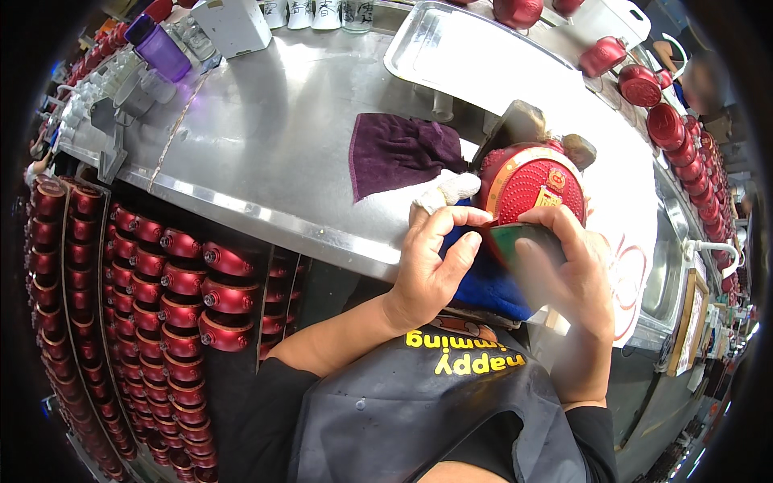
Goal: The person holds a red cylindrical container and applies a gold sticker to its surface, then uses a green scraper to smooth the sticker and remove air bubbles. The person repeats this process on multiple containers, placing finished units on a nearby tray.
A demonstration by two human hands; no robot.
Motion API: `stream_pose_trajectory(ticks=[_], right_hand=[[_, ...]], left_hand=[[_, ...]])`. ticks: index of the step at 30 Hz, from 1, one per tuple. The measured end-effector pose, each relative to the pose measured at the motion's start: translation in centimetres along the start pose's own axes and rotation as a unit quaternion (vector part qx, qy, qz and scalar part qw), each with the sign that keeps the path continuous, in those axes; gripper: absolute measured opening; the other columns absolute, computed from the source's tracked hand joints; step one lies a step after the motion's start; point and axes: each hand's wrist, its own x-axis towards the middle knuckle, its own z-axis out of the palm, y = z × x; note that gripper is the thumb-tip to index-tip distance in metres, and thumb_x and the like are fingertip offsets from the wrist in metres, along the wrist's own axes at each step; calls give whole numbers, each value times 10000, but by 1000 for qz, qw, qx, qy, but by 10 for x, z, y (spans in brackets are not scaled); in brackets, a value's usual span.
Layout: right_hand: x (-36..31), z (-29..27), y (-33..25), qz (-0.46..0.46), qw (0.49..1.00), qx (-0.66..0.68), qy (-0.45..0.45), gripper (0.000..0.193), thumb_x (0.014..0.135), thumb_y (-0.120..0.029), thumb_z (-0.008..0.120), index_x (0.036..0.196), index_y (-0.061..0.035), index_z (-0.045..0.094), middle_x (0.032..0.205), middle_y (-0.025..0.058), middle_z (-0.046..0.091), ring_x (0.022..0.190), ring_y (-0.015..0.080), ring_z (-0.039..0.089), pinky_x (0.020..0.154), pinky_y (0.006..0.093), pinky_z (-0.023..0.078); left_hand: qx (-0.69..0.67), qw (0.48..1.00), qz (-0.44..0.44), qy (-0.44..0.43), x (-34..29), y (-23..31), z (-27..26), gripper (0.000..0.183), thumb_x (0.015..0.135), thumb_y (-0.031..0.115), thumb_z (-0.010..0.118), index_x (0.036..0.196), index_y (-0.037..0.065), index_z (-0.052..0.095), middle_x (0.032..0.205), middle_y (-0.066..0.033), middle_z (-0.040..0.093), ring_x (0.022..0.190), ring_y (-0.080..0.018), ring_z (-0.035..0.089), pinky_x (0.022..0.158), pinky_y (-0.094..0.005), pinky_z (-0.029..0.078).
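A round red bottle (pixel 547 173) with raised dots, a gold rim band and a gold emblem rests on a blue cloth (pixel 479 278). Padded posts surround it: two brownish ones (pixel 523 121) behind and a white cloth-wrapped one (pixel 447 191) at the left. My left hand (pixel 427 262) has its index fingertip at the bottle's near edge, thumb close by, seemingly pinching the edge of a thin green piece with a red border (pixel 511 239). My right hand (pixel 576 262) grips that piece between index finger and thumb; the thumb is blurred.
A purple towel (pixel 403 153) lies on the steel bench (pixel 266 137), with a metal tray (pixel 419 40) behind it. Red bottles (pixel 229 294) fill racks at lower left; more (pixel 664 125) line the right. A purple bottle (pixel 161 50) and a sink (pixel 664 270) stand farther off.
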Motion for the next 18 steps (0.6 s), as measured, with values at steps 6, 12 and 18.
stream_pose_trajectory(ticks=[6, 12, 18], right_hand=[[3, 5, 2, -5, 1000, -7, 30, 251, 883, -46, 733, 1117, -22, 647, 916, 165, 703, 850, 368, 721, 758, 399, 545], [3, 5, 2, 0, 998, 6, 66, 250, 882, -44, 737, 1114, -19, 646, 913, 157, 702, 853, 356, 725, 765, 381, 547], [1, 3, 2, -24, 999, 0, 23, 254, 875, -32, 741, 1111, -21, 649, 905, 155, 700, 825, 359, 722, 740, 381, 550]], left_hand=[[20, 999, 4, -27, -1, -3, -4, 233, 1014, 112, 599, 1207, -5, 658, 1148, -69, 628, 988, -119, 529, 882, -270, 415], [15, 999, 34, -16, 2, -3, -3, 221, 992, 113, 610, 1171, 4, 679, 1227, -130, 625, 1127, -223, 528, 1012, -350, 386], [-1, 1000, -11, -6, -1, 3, -1, 207, 973, 115, 623, 1136, 13, 697, 1314, -194, 620, 1275, -325, 523, 1139, -429, 357]])
